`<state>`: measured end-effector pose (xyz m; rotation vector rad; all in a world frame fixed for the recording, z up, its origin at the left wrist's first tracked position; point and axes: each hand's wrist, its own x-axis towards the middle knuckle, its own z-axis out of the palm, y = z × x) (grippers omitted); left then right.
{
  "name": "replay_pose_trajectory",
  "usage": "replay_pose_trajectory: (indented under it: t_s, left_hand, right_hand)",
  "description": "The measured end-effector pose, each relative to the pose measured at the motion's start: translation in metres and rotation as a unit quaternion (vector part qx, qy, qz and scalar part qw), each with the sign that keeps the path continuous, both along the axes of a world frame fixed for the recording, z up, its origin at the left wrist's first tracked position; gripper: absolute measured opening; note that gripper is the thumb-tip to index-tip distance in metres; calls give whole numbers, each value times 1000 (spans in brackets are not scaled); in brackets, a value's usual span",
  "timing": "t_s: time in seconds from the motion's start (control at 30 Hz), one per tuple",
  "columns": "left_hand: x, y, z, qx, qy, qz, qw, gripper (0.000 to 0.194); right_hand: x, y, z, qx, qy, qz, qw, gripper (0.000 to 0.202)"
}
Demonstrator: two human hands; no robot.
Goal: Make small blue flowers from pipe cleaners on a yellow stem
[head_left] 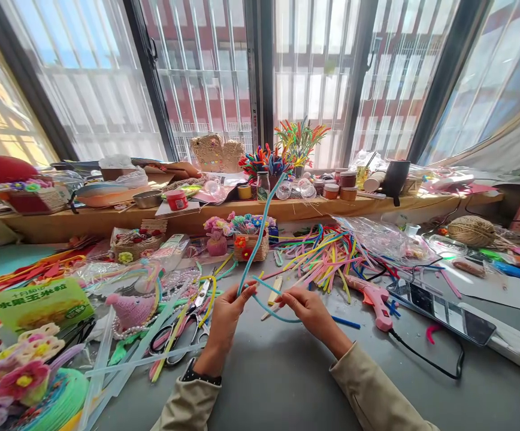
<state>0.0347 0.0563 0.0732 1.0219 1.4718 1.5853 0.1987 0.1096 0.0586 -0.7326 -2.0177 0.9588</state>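
Note:
A light-blue pipe cleaner (262,230) is held up over the grey table, its long end rising toward the windowsill. My left hand (229,314) pinches it low down, where the stem meets a loop. Between thumb and fingers my right hand (304,305) grips the short bent end, and the loop curves beneath, between both hands. A small wooden stick (274,291) lies on the table behind the loop. Next to my left wrist are black-handled scissors (192,323). To the right rests a dark blue pipe cleaner piece (345,322).
A pink glue gun (377,302) with a black cord and a phone (442,311) lie at right. Many loose pipe cleaners (327,257) spread behind my hands. At left are a pink crocheted cone (129,311), a green packet (35,304) and glue sticks (100,365). A wooden ledge (107,222) runs along the back.

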Motion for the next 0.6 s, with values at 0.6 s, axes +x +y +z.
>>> replay_pose_trajectory:
  t_s: [0.6]
  left_hand:
    - [-3,-1,-5,30,157,68,985,27]
  right_hand:
    - [-2,-2,-4,14,-154,69,986,42]
